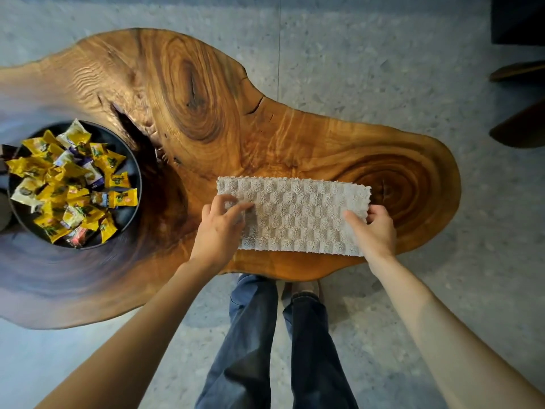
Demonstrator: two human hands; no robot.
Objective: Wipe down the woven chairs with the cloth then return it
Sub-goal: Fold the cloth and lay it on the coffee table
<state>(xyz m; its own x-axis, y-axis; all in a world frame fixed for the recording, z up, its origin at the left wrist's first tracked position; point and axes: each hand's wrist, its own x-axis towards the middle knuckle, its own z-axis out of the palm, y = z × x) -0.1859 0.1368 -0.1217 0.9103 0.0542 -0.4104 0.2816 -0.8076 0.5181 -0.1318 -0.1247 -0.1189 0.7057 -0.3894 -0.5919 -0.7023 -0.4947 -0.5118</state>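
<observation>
Pale grey cloth [295, 216] with a checkered pile, folded into a long strip, flat on the near right part of the counter [206, 98], long side running left to right. Near edge close to the counter's rim, not over it.

Left hand [219, 228] on the cloth's left end: fingers curled onto the pile and grasping it, slightly blurred. Right hand [376, 231] at the right end: thumb on top, other fingers curled round the short edge, pinching it. Both forearms bare.

Counter of one irregular wood slab, strong ring grain, dark crack left of centre. On its left part, well apart from the cloth, a dark round bowl [138, 178] heaped with wrapped sweets [59, 184], mostly yellow.

Below the near rim, blue jeans [250, 335] over a grey speckled floor [383, 54]. Dark furniture [519, 19] at top right, too cropped to identify.
</observation>
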